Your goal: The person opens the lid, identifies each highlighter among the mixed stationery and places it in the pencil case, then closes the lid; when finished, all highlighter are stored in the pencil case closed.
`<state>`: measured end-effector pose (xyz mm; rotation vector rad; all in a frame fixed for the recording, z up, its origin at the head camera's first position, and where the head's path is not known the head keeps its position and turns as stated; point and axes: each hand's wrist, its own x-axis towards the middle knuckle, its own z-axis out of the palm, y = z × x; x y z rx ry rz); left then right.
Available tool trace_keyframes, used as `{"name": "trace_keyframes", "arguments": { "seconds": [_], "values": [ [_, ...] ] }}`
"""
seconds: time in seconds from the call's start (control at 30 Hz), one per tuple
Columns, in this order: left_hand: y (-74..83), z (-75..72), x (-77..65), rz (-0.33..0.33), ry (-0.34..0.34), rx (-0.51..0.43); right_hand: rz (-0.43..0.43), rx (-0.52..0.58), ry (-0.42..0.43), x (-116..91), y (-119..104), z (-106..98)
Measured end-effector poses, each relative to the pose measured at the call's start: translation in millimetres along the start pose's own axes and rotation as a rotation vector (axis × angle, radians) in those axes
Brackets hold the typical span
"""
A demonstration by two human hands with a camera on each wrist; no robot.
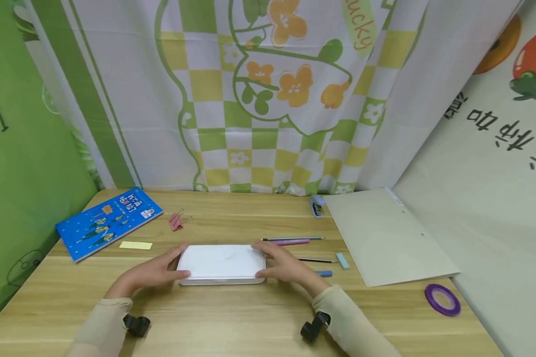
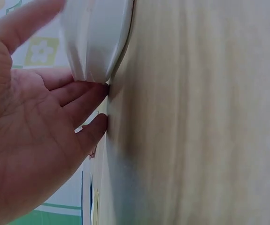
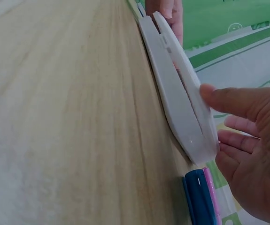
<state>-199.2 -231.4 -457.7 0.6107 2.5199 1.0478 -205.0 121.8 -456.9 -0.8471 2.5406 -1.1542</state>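
A white pencil case [image 1: 223, 262] lies lengthwise on the table in the head view. At its left end, my left hand [image 1: 154, 269] holds it, thumb at the front corner and fingers toward the back. The opposite end is gripped by my right hand [image 1: 285, 266] in the same way. A narrow gap runs between lid and base of the case [image 3: 170, 89] in the right wrist view, where the right thumb presses on the lid. In the left wrist view the fingertips of the left hand [image 2: 36, 117] touch the end of the case [image 2: 102, 42].
Right of the case are a pencil [image 1: 317, 260], a pink pen [image 1: 292, 242], a blue marker [image 1: 324, 273] and an eraser [image 1: 342, 261]. Farther out are a stapler [image 1: 316, 206], board [image 1: 388, 243] and purple tape roll [image 1: 442, 300]. Leftward: book [image 1: 109, 223], binder clips [image 1: 176, 221], yellow sticky notes [image 1: 136, 245].
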Motion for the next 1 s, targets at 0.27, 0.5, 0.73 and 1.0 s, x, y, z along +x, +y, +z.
{"name": "trace_keyframes", "arguments": {
  "seconds": [0.27,0.5,0.73,1.0],
  "values": [
    [0.9,0.1,1.0,-0.031,0.012,-0.025,0.014,-0.059,-0.021,-1,-3,1],
    [1.9,6.6,2.2,-0.075,0.014,-0.057,-0.017,-0.086,-0.033,-5,-3,2],
    [-0.6,8.5,4.5,-0.102,0.023,-0.068,-0.042,-0.079,-0.02,-6,0,3],
    [1.6,5.3,4.9,-0.049,0.011,-0.013,-0.061,-0.043,-0.006,-5,3,-2]
  ]
}}
